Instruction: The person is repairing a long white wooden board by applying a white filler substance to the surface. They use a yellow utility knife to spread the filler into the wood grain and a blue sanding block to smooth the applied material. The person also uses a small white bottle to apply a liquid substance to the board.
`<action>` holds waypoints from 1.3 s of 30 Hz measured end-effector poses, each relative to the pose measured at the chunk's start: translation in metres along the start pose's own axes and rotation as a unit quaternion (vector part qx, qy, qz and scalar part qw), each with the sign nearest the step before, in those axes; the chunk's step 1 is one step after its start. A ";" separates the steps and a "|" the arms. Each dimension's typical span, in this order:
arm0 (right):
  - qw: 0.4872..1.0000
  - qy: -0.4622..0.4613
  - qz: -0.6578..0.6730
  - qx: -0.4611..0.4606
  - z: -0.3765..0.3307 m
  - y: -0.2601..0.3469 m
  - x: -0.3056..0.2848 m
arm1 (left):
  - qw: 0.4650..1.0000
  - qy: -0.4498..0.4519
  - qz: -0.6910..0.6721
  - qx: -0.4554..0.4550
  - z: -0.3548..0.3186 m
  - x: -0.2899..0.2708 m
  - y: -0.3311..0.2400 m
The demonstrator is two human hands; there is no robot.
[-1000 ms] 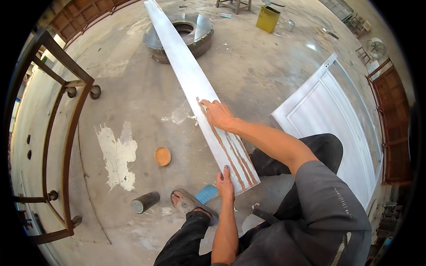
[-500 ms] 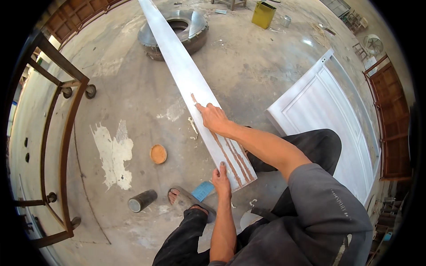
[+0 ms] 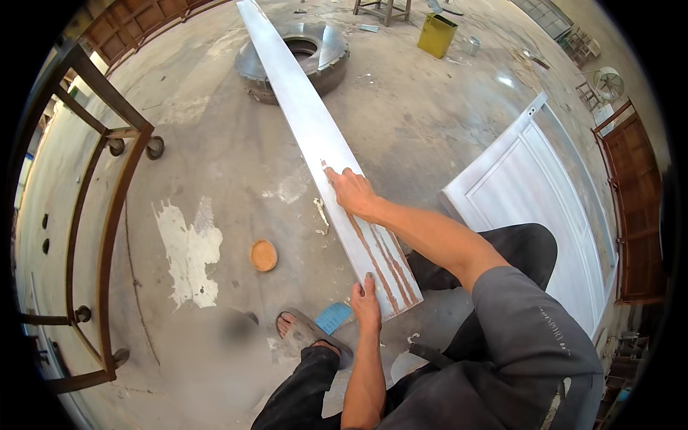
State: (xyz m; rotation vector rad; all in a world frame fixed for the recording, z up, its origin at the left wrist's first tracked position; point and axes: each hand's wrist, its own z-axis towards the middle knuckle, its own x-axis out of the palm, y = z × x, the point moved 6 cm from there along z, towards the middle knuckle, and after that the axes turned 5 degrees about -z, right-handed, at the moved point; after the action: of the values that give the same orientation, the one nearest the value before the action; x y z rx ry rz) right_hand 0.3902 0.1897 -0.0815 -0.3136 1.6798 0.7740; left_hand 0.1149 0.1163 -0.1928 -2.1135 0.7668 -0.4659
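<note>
A long white board (image 3: 301,118) slants away from me, its far part resting on a tyre. My left hand (image 3: 366,307) grips the board's left edge near its close end, thumb on top and fingers underneath. My right hand (image 3: 352,192) is over the board's middle, index finger stretched out to a short brown streak (image 3: 323,164) and touching the surface there; its other fingers look curled, and nothing shows in it. Several long brown streaks (image 3: 390,266) run along the near end of the board. A round shallow dish of orange-brown paste (image 3: 263,255) sits on the floor to the left.
The tyre (image 3: 333,68) lies flat under the board. At right leans a white panelled door (image 3: 534,186). A wheeled brown frame (image 3: 115,244) stands at left. Blue sandpaper-like sheet (image 3: 333,316) lies by my sandalled foot (image 3: 304,331). Farther off is a yellow tin (image 3: 436,36).
The whole view has shifted slightly, so things sit a little right and lower. My right finger stays near the short streak's upper end; my left hand keeps its hold. A blur now covers the can.
</note>
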 end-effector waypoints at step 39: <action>0.893 0.096 0.389 0.202 -0.386 -0.001 -0.010 | 0.720 0.035 0.549 0.424 -0.056 0.003 -0.085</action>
State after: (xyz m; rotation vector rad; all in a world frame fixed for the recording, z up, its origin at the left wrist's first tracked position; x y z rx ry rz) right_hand 0.0978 -0.0599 -0.0418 0.6411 2.1217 0.9516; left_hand 0.1163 0.1230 -0.0909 -0.5633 1.3496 -0.1459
